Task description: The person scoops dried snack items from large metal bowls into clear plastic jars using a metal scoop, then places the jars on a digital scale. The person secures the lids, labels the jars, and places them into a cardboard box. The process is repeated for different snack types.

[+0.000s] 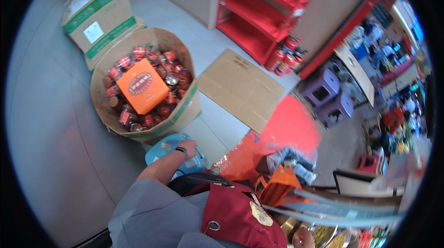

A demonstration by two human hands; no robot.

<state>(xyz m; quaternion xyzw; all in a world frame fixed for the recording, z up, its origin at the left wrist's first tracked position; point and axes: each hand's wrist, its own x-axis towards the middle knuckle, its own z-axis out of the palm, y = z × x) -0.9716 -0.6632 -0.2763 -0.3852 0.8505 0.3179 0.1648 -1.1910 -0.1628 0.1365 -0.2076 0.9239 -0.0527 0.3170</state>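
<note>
My left hand [188,147], with a dark band at the wrist, is closed at the edge of a light blue plastic stool [170,144]; the fingertips are hard to make out. Just beyond the stool stands a large open cardboard box [184,119] of red-labelled jars [127,116], with an orange printed box [143,86] lying on them. At the bottom edge, partly cut off, my right hand [303,238] is beside metal trays of food [324,236]; its fingers cannot be made out.
A flat cardboard sheet [242,90] lies on the floor near a red shelf rack [258,15] and fire extinguishers [284,59]. Purple stools [321,88] stand right of these. Another cardboard box [99,19] is behind the jars. An orange bag [281,182] is near my apron.
</note>
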